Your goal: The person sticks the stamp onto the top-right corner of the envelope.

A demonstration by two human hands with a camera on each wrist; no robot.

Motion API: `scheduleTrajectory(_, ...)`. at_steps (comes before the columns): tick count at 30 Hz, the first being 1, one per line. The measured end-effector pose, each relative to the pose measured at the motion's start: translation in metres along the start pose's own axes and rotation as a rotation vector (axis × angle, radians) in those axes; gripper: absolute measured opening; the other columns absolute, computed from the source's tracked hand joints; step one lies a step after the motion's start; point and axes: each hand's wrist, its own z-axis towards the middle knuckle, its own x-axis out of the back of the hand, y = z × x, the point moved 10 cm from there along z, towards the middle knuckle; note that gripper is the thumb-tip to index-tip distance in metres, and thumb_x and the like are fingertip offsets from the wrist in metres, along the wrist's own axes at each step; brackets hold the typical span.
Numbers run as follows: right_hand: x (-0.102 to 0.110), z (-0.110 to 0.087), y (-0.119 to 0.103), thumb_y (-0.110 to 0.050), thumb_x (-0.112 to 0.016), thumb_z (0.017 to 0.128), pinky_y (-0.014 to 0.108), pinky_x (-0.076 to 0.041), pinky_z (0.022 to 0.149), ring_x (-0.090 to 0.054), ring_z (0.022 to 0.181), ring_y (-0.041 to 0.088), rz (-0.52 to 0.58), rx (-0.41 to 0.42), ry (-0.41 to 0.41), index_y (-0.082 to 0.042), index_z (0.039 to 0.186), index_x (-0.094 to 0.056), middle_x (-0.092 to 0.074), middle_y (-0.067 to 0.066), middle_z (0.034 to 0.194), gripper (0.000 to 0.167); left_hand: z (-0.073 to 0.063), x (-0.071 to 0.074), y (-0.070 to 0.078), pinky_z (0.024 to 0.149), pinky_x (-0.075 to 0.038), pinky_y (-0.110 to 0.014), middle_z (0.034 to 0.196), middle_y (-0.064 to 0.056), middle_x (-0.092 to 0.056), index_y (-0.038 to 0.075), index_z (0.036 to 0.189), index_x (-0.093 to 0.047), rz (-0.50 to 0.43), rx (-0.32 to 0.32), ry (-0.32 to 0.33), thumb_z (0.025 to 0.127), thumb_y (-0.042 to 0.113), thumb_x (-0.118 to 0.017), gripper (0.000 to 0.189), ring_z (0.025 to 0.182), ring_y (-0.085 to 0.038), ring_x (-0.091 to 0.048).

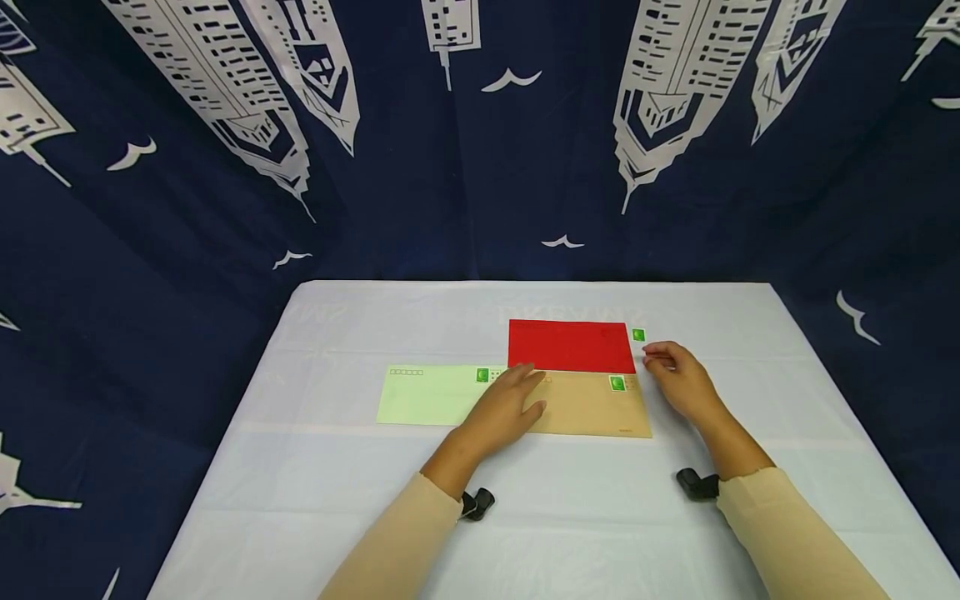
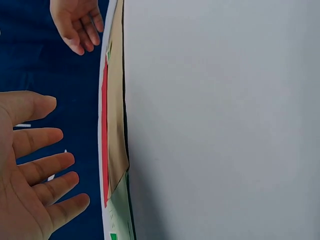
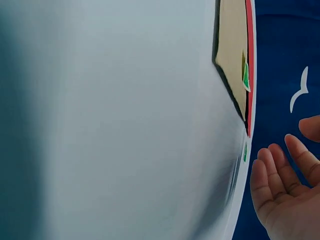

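In the head view my left hand (image 1: 504, 408) is over the place where a pale green envelope (image 1: 420, 402) and a tan envelope (image 1: 585, 414) meet, hiding part of both. Its fingers are spread and hold nothing, as the left wrist view also shows. A red envelope (image 1: 570, 345) lies just behind the tan one. To the right of the envelopes is my right hand (image 1: 686, 385), empty, its fingers loosely bent near a small green stamp (image 1: 638, 335) on the tabletop. Another green stamp (image 1: 617, 383) sits at the tan envelope's upper right, and a third stamp (image 1: 482, 376) on the pale green envelope.
A white cloth covers the table (image 1: 585, 517). Behind it hangs a dark blue curtain (image 1: 465, 183) printed with white buildings and birds. Black wrist cameras show at the left cuff (image 1: 438, 500) and the right cuff (image 1: 753, 492).
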Motion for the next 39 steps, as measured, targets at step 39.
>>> scheduleTrajectory(39, -0.003, 0.048, 0.037, -0.02, -0.048, 0.105, 0.045, -0.051, 0.104, -0.055, 0.121, 0.035, 0.065, -0.247, -0.004, 0.003, 0.145, -0.046, -0.053, 0.026, 0.14, 0.046, 0.063, -0.011, -0.003, 0.128, -0.025, -0.04, 0.167, -0.006, -0.031, 0.016, 0.157, -0.04, 0.173, 0.015, -0.097, 0.103, 0.041, -0.054, 0.061, 0.158, -0.025, -0.021)
